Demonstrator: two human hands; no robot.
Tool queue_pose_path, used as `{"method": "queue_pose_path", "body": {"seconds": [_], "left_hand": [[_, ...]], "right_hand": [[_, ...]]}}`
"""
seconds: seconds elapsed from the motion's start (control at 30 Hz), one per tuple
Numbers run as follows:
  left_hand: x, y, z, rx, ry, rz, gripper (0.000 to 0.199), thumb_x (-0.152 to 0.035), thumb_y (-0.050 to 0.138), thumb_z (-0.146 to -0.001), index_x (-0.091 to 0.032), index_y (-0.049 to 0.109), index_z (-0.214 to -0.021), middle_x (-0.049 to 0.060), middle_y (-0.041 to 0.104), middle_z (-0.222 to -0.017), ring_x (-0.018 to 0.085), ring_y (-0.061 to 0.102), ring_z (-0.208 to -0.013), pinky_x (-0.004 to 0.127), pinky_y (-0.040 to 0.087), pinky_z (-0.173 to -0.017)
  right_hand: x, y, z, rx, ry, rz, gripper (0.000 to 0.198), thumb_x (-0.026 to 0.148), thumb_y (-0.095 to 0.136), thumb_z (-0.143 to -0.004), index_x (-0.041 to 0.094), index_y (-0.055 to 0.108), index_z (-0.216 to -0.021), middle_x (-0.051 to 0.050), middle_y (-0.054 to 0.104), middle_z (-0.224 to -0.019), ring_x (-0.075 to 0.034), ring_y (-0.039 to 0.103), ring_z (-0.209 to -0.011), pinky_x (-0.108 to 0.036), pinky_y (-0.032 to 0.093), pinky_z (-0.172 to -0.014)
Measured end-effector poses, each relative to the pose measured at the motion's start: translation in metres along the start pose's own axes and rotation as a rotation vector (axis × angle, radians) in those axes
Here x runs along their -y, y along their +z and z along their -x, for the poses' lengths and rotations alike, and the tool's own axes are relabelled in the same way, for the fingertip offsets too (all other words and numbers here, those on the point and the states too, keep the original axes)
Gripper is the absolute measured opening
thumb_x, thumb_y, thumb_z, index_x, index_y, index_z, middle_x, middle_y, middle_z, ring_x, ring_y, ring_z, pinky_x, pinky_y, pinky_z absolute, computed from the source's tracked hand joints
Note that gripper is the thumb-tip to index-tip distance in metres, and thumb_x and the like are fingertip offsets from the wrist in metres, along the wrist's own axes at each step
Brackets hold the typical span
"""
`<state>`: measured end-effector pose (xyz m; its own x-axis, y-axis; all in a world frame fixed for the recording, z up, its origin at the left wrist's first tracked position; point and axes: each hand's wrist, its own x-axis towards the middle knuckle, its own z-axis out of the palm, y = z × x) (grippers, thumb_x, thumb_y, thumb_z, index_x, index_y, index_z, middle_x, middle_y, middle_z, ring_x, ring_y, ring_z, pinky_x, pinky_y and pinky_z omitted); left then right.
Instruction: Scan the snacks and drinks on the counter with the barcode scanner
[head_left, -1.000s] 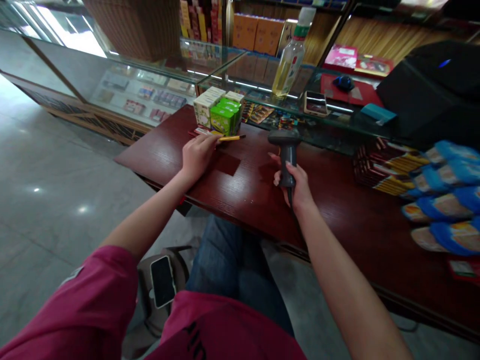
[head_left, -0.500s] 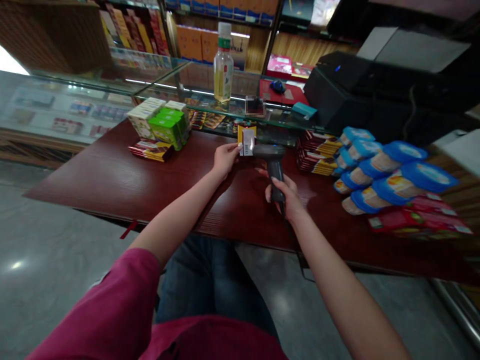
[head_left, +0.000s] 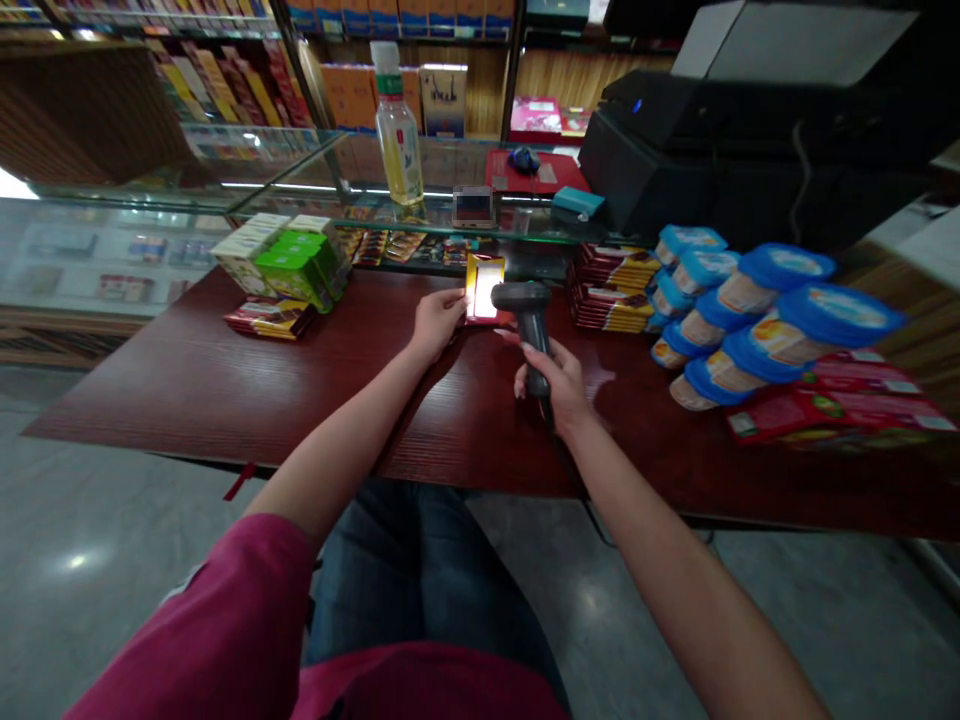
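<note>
My left hand (head_left: 438,324) pinches the left edge of a flat yellow-and-red packet (head_left: 475,272), holding it up over the dark red counter (head_left: 330,400). Bright light from the scanner washes out the middle of the packet. In my right hand (head_left: 559,378) is a black handheld barcode scanner (head_left: 534,335), fingers wrapped round its handle. The scanner's head points left at the packet, close in front of it. Right of the scanner stand piles of similar red-and-yellow packets (head_left: 611,290). A smaller pile of packets (head_left: 271,317) lies at the left.
Green and white cartons (head_left: 296,265) stand at the left. Blue-lidded tubs (head_left: 780,320) are stacked at the right beside red packages (head_left: 847,405). A bottle (head_left: 399,140) stands on the glass case (head_left: 450,165) behind, near a black machine (head_left: 720,160). The scanner's cable hangs over the counter's front edge.
A bright light now shines on the packet, which was dimly lit before. The view has shifted slightly to the right; both hands keep their hold.
</note>
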<state>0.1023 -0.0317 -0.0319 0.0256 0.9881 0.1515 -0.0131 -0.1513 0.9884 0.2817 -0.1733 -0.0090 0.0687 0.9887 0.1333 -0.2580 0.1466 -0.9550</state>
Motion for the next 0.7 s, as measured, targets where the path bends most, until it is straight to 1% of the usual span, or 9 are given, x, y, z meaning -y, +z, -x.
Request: {"method": "queue_pose_path", "body": {"seconds": [0.1,0.17,0.23,0.3,0.4,0.47,0.53,0.6,0.7], "left_hand": [[-0.008,0.003,0.002,0.012,0.029,-0.070,0.026,-0.022,0.071,-0.095,-0.011,0.081,-0.116,0.013,0.084,-0.110,0.024,0.081,-0.095,0.035,0.064,-0.087],[-0.020,0.012,0.005,-0.021,0.123,-0.213,0.022,-0.022,0.072,-0.095,-0.014,0.083,-0.112,0.011,0.085,-0.111,0.026,0.081,-0.102,0.035,0.063,-0.093],[-0.035,0.028,0.008,-0.033,0.261,-0.376,0.021,-0.023,0.072,-0.096,-0.019,0.085,-0.113,0.009,0.085,-0.114,0.027,0.080,-0.108,0.034,0.060,-0.098],[-0.049,0.051,0.011,-0.004,0.394,-0.544,0.024,-0.026,0.070,-0.099,-0.024,0.084,-0.119,0.007,0.084,-0.117,0.028,0.079,-0.110,0.035,0.059,-0.099],[-0.063,0.094,0.018,0.125,0.566,-0.798,0.032,-0.030,0.064,-0.104,-0.030,0.080,-0.132,0.008,0.082,-0.125,0.029,0.080,-0.109,0.036,0.059,-0.096],[-0.065,0.122,0.022,0.258,0.688,-0.931,0.036,-0.026,0.060,-0.105,-0.030,0.076,-0.138,0.009,0.079,-0.132,0.029,0.079,-0.114,0.035,0.059,-0.097],[-0.063,0.147,0.024,0.379,0.784,-1.028,0.040,-0.018,0.056,-0.105,-0.025,0.074,-0.140,0.012,0.076,-0.138,0.029,0.076,-0.121,0.038,0.059,-0.101],[-0.059,0.168,0.024,0.424,0.816,-1.100,0.042,-0.012,0.051,-0.104,-0.018,0.074,-0.139,0.016,0.074,-0.140,0.031,0.074,-0.126,0.042,0.060,-0.103],[-0.052,0.192,0.021,0.406,0.799,-1.160,0.044,-0.009,0.046,-0.105,-0.013,0.072,-0.140,0.019,0.071,-0.143,0.033,0.072,-0.130,0.046,0.061,-0.104]], "right_hand": [[0.002,-0.010,0.001,-0.064,-0.025,-0.019,0.047,0.055,0.084,-0.080,0.021,0.071,-0.109,-0.014,0.078,-0.133,-0.008,0.062,-0.046,-0.025,0.052,-0.042],[0.006,-0.024,0.004,-0.131,-0.038,-0.022,0.048,0.054,0.085,-0.079,0.020,0.070,-0.109,-0.015,0.078,-0.133,-0.009,0.064,-0.047,-0.026,0.054,-0.044],[0.011,-0.041,0.010,-0.199,-0.069,-0.004,0.048,0.052,0.086,-0.078,0.020,0.070,-0.110,-0.015,0.079,-0.131,-0.010,0.065,-0.047,-0.026,0.054,-0.044],[0.017,-0.059,0.020,-0.274,-0.142,0.050,0.048,0.049,0.086,-0.079,0.020,0.069,-0.113,-0.014,0.080,-0.127,-0.011,0.065,-0.047,-0.027,0.055,-0.044],[0.025,-0.082,0.036,-0.405,-0.306,0.189,0.050,0.045,0.084,-0.083,0.022,0.067,-0.125,-0.013,0.079,-0.128,-0.011,0.066,-0.050,-0.029,0.059,-0.049],[0.028,-0.092,0.044,-0.489,-0.380,0.270,0.053,0.043,0.083,-0.086,0.023,0.066,-0.132,-0.013,0.078,-0.131,-0.011,0.066,-0.054,-0.030,0.061,-0.054],[0.029,-0.098,0.047,-0.550,-0.407,0.306,0.052,0.044,0.080,-0.089,0.023,0.066,-0.134,-0.013,0.078,-0.132,-0.011,0.066,-0.054,-0.031,0.062,-0.055],[0.028,-0.101,0.046,-0.587,-0.414,0.306,0.050,0.046,0.077,-0.091,0.023,0.065,-0.134,-0.012,0.078,-0.131,-0.011,0.065,-0.053,-0.031,0.061,-0.054],[0.025,-0.103,0.041,-0.588,-0.413,0.297,0.055,0.047,0.078,-0.090,0.024,0.064,-0.138,-0.013,0.077,-0.133,-0.014,0.068,-0.056,-0.033,0.062,-0.055]]}}
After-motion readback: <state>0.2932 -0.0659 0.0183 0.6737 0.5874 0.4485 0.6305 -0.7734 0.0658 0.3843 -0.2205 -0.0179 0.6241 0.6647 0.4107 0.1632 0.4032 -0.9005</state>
